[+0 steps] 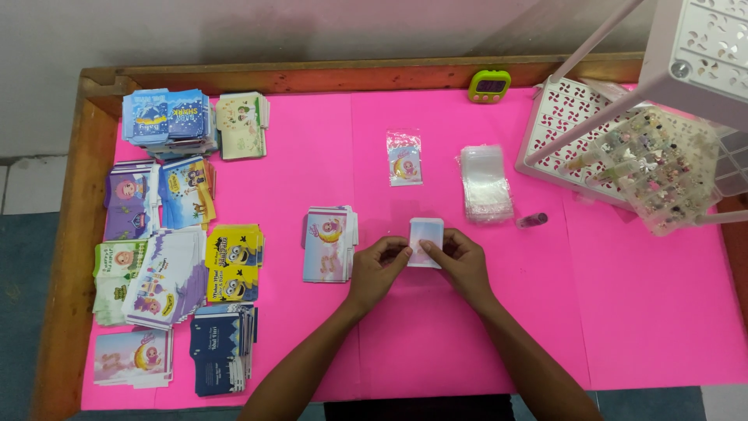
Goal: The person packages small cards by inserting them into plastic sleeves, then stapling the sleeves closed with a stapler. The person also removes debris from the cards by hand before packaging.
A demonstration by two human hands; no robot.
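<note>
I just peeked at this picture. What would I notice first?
The bright pink table cover fills the view. In the middle, the left hand and right hand hold a small pale card. Colourful cartoon card stacks crowd the left side, and a white basket rack stands at the right.

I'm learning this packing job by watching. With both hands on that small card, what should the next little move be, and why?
Probably reach with the right hand to the stack of clear bags and take one. Both hands, the left hand too, pinch the small card, which looks unbagged, while one bagged card lies beyond it.
</note>
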